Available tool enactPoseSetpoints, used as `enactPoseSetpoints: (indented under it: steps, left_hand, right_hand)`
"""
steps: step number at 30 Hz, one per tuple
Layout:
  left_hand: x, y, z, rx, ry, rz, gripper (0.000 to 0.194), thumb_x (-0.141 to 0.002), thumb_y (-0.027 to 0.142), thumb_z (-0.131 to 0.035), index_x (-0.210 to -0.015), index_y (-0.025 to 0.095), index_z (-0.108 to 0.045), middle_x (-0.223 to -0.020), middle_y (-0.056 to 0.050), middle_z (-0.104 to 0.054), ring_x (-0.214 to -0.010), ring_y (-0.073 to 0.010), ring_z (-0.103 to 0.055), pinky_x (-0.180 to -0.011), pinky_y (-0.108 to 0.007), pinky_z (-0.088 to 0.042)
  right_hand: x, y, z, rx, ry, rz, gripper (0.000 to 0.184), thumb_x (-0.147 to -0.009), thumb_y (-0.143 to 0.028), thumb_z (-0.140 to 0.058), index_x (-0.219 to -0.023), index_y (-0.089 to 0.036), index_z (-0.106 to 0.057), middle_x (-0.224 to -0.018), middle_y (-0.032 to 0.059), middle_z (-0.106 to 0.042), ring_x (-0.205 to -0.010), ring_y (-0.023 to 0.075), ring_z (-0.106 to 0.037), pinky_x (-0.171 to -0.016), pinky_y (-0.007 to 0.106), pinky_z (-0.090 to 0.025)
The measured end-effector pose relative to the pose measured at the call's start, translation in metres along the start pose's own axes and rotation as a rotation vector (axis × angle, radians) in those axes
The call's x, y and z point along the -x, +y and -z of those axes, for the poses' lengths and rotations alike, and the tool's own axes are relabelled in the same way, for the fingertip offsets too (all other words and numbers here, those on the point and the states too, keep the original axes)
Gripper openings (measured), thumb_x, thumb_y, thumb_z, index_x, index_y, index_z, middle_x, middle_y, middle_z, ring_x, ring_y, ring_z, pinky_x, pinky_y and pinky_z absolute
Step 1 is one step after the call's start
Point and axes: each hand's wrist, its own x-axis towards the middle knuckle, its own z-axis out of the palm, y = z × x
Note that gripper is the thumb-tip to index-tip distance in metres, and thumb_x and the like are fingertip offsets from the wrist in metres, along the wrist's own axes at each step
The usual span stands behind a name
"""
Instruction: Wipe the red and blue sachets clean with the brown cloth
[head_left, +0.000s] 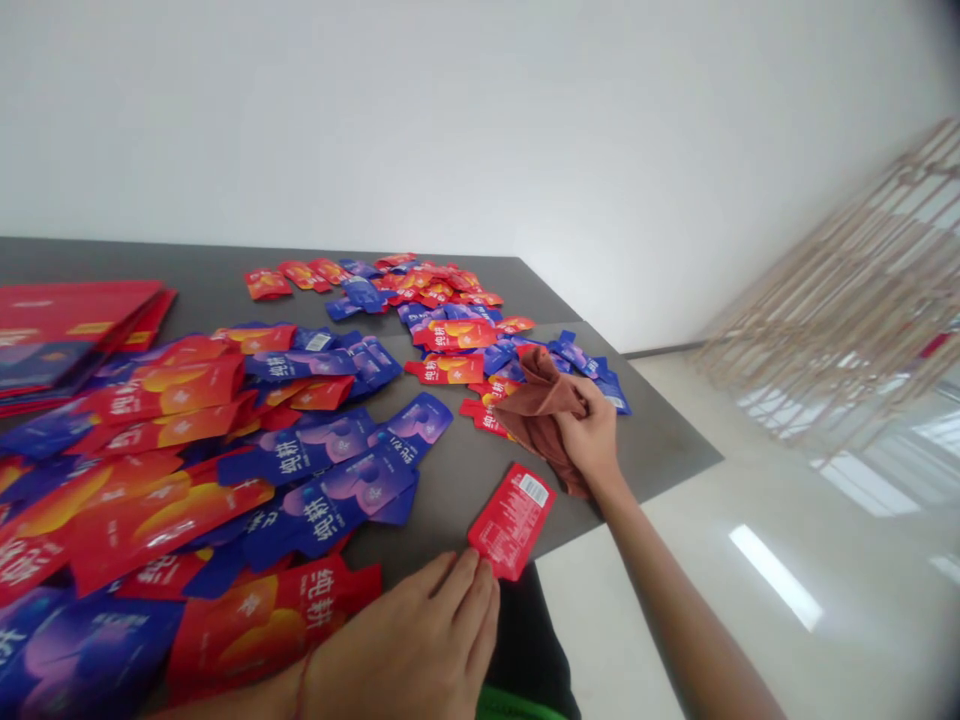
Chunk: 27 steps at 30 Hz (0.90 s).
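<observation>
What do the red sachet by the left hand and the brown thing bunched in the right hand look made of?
The red sachet looks like glossy printed plastic film or foil laminate, judging by its sheen and flat, thin body. The brown cloth in the right hand seems soft fabric, as it bunches limply; its fibre cannot be told.

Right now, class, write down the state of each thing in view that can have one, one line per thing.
Left hand: fingertips touching the sachet's edge.
Right hand: gripping the cloth.
Brown cloth: bunched.
Red sachet: lying apart, barcode up.
Blue and red sachets: scattered, overlapping.
Red packets: stacked.
</observation>
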Motion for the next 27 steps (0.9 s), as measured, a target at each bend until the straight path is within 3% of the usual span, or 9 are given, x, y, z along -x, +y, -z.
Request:
enactPoseSetpoints:
  steps: [7, 16, 20, 27]
  left_hand:
    - [0.006, 0.012, -0.013, -0.064, 0.048, -0.012, 0.045, -0.106, 0.014, -0.033, -0.118, 0.003, -0.074, -0.114, -0.019, -0.081, -0.108, -0.0298, -0.078, -0.093, -0.041, -0.058]
    - [0.007, 0.029, -0.008, -0.186, -0.028, 0.156, 0.036, -0.095, 0.012, -0.045, -0.111, 0.002, -0.076, -0.105, -0.022, -0.081, -0.096, -0.0304, -0.08, -0.082, -0.038, -0.06]
    - [0.006, 0.031, -0.006, -0.228, -0.069, 0.17, 0.035, -0.094, 0.013, -0.047, -0.108, 0.001, -0.077, -0.101, -0.023, -0.081, -0.088, -0.0305, -0.079, -0.077, -0.038, -0.058]
    - [0.006, 0.027, -0.004, -0.225, -0.09, 0.149, 0.037, -0.096, 0.017, -0.048, -0.115, 0.002, -0.076, -0.107, -0.022, -0.081, -0.093, -0.0311, -0.077, -0.082, -0.041, -0.055]
  right_hand:
    - [-0.001, -0.003, 0.002, 0.027, 0.002, -0.017, 0.031, -0.082, -0.025, -0.065, -0.109, -0.021, -0.08, -0.106, 0.0078, -0.082, -0.097, 0.0271, -0.073, -0.089, 0.041, -0.058]
    - [-0.002, -0.002, 0.004, 0.036, 0.001, -0.039, 0.03, -0.084, -0.029, -0.066, -0.108, -0.02, -0.081, -0.104, 0.0075, -0.082, -0.093, 0.0274, -0.074, -0.087, 0.041, -0.059]
    - [-0.001, -0.004, 0.004, 0.031, -0.002, -0.041, 0.03, -0.083, -0.027, -0.067, -0.109, -0.02, -0.081, -0.104, 0.0078, -0.082, -0.094, 0.0275, -0.074, -0.087, 0.041, -0.058]
    - [-0.002, -0.005, 0.005, 0.027, 0.001, -0.03, 0.029, -0.083, -0.025, -0.066, -0.107, -0.02, -0.082, -0.104, 0.0074, -0.082, -0.096, 0.0277, -0.074, -0.088, 0.041, -0.058]
